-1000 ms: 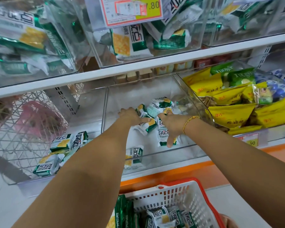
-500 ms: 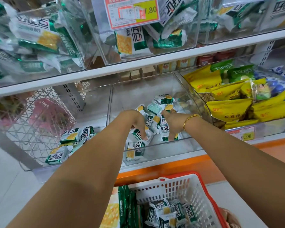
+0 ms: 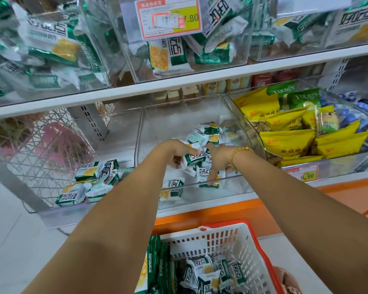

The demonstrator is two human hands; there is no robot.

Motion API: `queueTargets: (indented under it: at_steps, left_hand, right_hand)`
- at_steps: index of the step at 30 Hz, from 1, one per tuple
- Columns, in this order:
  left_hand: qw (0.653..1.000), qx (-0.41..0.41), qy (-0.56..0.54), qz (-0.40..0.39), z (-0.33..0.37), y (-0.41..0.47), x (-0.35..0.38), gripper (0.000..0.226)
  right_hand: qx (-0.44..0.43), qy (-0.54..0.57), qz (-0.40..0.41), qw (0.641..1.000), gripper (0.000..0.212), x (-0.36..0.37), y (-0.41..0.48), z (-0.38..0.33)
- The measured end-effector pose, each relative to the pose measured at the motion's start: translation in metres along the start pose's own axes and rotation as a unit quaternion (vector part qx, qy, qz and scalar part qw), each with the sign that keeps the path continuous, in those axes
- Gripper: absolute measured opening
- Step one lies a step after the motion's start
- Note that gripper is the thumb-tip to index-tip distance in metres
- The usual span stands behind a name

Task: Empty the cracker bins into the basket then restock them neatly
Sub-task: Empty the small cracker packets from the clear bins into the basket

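Gripping a green-and-white cracker packet with curled fingers, the left hand is reaching into the middle clear plastic bin on the lower shelf. The right hand is lying just beside it over a small heap of packets, fingers stretched down; whether it is gripping any I cannot tell. Similar packets are lying in the white plastic basket with a red rim below the bin.

Left grip holding a cracker pack, right grip spread over loose packs in clear bin, basket below
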State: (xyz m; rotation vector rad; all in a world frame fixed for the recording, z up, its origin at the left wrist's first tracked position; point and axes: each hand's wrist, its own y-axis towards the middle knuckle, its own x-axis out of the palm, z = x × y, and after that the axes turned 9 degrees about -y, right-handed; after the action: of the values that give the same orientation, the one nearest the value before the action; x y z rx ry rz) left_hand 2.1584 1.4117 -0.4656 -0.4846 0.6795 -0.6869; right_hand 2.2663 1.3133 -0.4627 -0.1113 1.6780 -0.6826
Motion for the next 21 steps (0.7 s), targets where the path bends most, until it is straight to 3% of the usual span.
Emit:
queueTargets:
  at_steps: [5,9,13,18,21]
  left_hand:
    - [0.998,0.002,-0.057,0.001,-0.0037,0.0056,0.0048,0.045]
    - [0.998,-0.028,-0.060,-0.005,-0.0066,0.0117,0.0060,0.086]
    - [0.991,-0.098,-0.085,-0.042,-0.0033,0.0083,0.0038,0.049]
    - [0.973,-0.109,-0.174,-0.110,-0.0045,0.0076,0.0012,0.057]
    - [0.975,-0.100,-0.170,-0.102,-0.0068,0.0080,0.0003,0.056]
  right_hand:
    - [0.007,-0.013,0.008,1.000,0.128,0.0004,0.0028,0.0035]
    - [-0.010,-0.035,-0.002,0.999,0.123,0.0014,0.0044,0.0037]
    - [-0.010,-0.057,-0.005,0.998,0.117,0.0020,0.0040,0.0025]
    - [-0.009,-0.064,0.013,0.998,0.105,0.0029,0.0038,0.0004]
    - [0.002,-0.072,0.036,0.997,0.098,0.0044,0.0028,-0.0006]
